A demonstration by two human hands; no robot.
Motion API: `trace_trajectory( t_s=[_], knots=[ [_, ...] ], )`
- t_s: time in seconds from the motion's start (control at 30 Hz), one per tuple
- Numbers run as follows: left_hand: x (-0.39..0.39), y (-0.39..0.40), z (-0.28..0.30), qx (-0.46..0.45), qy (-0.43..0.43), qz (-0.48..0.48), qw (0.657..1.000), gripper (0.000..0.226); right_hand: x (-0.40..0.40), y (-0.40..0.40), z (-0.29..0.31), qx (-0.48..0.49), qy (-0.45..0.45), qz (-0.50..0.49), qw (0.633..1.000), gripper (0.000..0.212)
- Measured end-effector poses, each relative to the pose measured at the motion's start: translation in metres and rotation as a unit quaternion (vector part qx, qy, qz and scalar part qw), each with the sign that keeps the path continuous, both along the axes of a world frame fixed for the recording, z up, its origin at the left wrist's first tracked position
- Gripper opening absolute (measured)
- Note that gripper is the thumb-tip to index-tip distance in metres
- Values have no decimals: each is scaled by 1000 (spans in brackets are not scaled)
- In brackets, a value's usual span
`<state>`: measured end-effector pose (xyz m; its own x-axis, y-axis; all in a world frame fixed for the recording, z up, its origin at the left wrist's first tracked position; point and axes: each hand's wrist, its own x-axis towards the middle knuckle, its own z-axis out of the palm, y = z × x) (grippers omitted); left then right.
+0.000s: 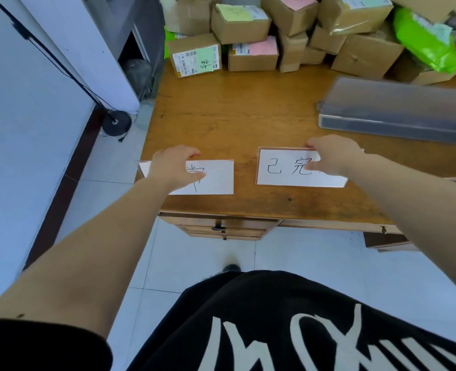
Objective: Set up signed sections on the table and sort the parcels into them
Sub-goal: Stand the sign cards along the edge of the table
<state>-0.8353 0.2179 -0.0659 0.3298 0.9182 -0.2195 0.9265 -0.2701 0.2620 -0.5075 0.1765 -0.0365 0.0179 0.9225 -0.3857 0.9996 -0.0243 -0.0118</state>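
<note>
Two white signs with handwritten black characters stand near the front edge of the wooden table. My left hand grips the top of the left sign, which sits at the table's front left corner. My right hand pinches the top edge of the right sign, a clear holder with a paper inside. Several cardboard parcels with green or pink labels are piled along the table's far side, among them a bright green plastic mailer.
A long grey translucent plastic case lies on the table's right side. A black lamp stand base rests on the tiled floor beside the table's left edge, near the white wall. Drawers sit under the table front.
</note>
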Motion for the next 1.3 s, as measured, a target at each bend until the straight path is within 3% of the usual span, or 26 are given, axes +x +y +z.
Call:
trace_trajectory(
  t_s=[0.17,0.27,0.43,0.63,0.83,1.0,1.1,1.3],
  knots=[
    [13,1,-8,19,52,-45,997,35,0,-4,0,1,-7,-24,1000,35],
    [12,1,-4,0,64,-54,996,43,0,-9,1,2,-8,-22,1000,35],
    [56,-4,16,15,-1,-66,998,66,11,-20,2,11,-1,-15,1000,34],
    [165,-29,25,-4,-44,-140,989,68,49,-41,5,20,4,-5,1000,33],
    [232,-53,-2,-35,55,-160,985,60,77,-60,-13,-9,19,17,1000,33],
    [260,-65,0,18,107,-148,983,58,110,-76,-6,11,51,60,997,66],
    [287,-74,8,16,88,-154,984,60,151,-86,5,46,83,15,995,67],
    [331,-92,5,-7,105,-137,985,61,249,-119,9,17,-21,-60,998,84]
  ],
)
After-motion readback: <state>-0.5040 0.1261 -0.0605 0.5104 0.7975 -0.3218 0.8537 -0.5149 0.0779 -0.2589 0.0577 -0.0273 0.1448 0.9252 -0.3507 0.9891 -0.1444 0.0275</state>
